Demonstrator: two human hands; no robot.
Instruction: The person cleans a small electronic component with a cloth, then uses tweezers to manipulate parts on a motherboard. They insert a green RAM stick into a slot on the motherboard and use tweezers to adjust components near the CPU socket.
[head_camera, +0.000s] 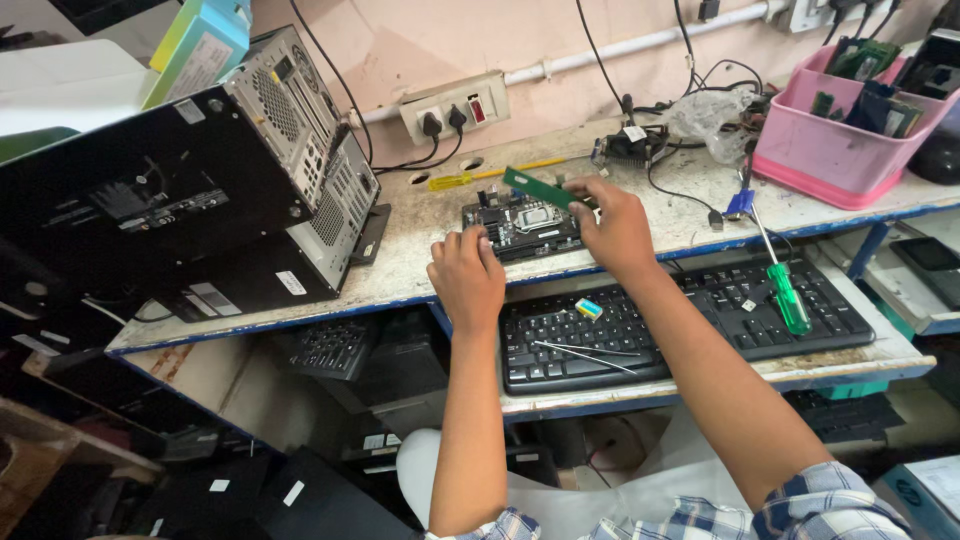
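A worn white bench (440, 250) stands by a pink wall. A small board (520, 228) lies flat on the bench near its front edge. The left hand (467, 275) rests on the board's left end, fingers curled down on it. The right hand (615, 225) pinches a green stick (535, 187), tilted, just above the board. A black keyboard (690, 325) lies on a lower shelf, with a green screwdriver (785, 290) on it. A pink tub (830, 150) sits to the right.

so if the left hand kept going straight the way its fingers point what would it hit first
Most likely the motherboard: the left hand rests at the bench edge with its fingers aimed at the board's near left corner. Depth is unclear, so it may already touch it.
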